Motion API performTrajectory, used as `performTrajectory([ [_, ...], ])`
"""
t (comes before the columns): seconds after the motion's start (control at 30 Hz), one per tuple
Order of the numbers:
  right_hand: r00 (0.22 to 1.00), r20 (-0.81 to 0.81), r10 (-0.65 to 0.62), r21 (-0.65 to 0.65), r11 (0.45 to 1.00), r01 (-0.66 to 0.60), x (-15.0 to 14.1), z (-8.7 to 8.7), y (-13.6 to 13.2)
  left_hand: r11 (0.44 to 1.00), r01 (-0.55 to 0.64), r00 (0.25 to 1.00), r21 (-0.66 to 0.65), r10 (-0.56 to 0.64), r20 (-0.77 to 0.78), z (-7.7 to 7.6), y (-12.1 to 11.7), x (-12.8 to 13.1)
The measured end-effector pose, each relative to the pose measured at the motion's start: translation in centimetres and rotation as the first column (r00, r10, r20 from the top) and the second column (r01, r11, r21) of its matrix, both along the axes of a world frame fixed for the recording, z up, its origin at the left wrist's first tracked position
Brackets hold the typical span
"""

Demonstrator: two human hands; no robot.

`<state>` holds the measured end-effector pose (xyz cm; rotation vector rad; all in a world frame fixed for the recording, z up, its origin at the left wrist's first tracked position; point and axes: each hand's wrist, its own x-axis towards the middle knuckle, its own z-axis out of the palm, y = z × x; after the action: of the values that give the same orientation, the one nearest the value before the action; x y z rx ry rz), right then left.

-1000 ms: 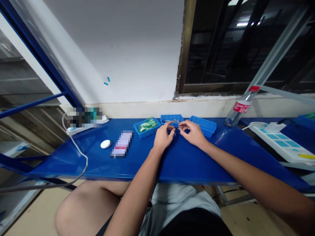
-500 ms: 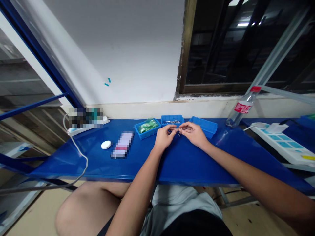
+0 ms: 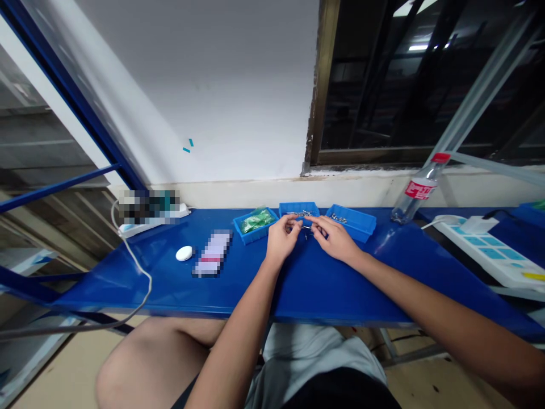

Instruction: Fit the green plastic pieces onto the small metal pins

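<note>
Over the blue table [image 3: 251, 284], my left hand [image 3: 281, 236] and my right hand [image 3: 332, 234] are close together, fingers bent and closed. Between their fingertips runs a thin, shiny metal pin [image 3: 306, 228], gripped from both sides. Its exact kind is too small to make out. Just behind my hands stands a blue bin [image 3: 298, 207] with thin metal pieces in it. To the right, another blue bin [image 3: 360, 226] holds small metal parts [image 3: 339, 218]. A third blue bin [image 3: 255, 234], left of my hands, contains green plastic packets [image 3: 258, 220].
A blurred-out phone-like object [image 3: 213, 253] and a white oval thing [image 3: 184, 253] lie on the left. A clear bottle [image 3: 411, 201] with a red cap stands at the right back. Power strips [image 3: 489, 247] and a loose cable [image 3: 145, 278] flank the table.
My fingertips have drawn slightly apart, so the metal pin between them shows. My right hand has shifted a little, uncovering more of the right bin's metal parts.
</note>
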<state>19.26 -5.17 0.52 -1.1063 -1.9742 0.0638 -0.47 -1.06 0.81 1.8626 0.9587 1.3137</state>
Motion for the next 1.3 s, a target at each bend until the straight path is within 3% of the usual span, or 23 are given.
performTrajectory([
  [0.1, 0.997, -0.071, -0.007, -0.028, 1.000, 0.005, 0.0, -0.3, 0.2, 0.998, 0.052, 0.999, -0.029, -0.051, 0.007, 0.0, -0.1, -0.1],
  [0.27, 0.993, -0.106, 0.044, -0.119, 0.991, -0.056, -0.2, -0.8, 0.2, 0.973, 0.185, 0.973, -0.134, -0.163, 0.165, -0.5, 0.3, 0.1],
  [0.37, 0.993, -0.104, 0.055, -0.108, 0.992, -0.066, -0.2, -0.6, 0.1, 0.964, 0.204, 0.957, -0.169, -0.161, 0.240, -0.6, 0.4, 0.3],
  [0.5, 0.994, -0.104, -0.033, -0.083, 0.996, 0.025, -0.1, -0.2, 0.0, 0.983, 0.130, 0.985, -0.132, -0.113, 0.130, -0.6, 0.2, 0.3],
  [0.63, 0.973, -0.197, -0.119, -0.117, 0.988, 0.098, 0.1, -0.2, 0.1, 0.974, 0.167, 0.986, -0.154, -0.165, 0.026, -0.9, 0.1, 0.2],
  [0.87, 0.980, -0.196, -0.046, -0.075, 0.997, 0.032, 0.2, -0.5, 0.5, 0.967, 0.166, 0.986, -0.192, -0.163, 0.029, -0.8, 0.5, 0.1],
  [1.03, 0.963, -0.268, 0.031, -0.146, 0.987, -0.073, -0.1, -0.8, 0.7, 0.972, 0.092, 0.996, -0.214, -0.088, 0.028, -0.5, 0.4, 0.0],
  [1.17, 0.943, -0.332, 0.016, -0.229, 0.969, -0.097, -0.5, -0.9, 0.6, 0.989, 0.072, 0.996, -0.126, -0.078, -0.038, -0.5, 0.1, 0.0],
  [1.3, 0.962, -0.273, -0.027, -0.243, 0.969, -0.042, -0.5, -0.8, 0.4, 0.994, 0.101, 0.978, 0.033, -0.094, -0.185, -0.4, -0.2, 0.0],
])
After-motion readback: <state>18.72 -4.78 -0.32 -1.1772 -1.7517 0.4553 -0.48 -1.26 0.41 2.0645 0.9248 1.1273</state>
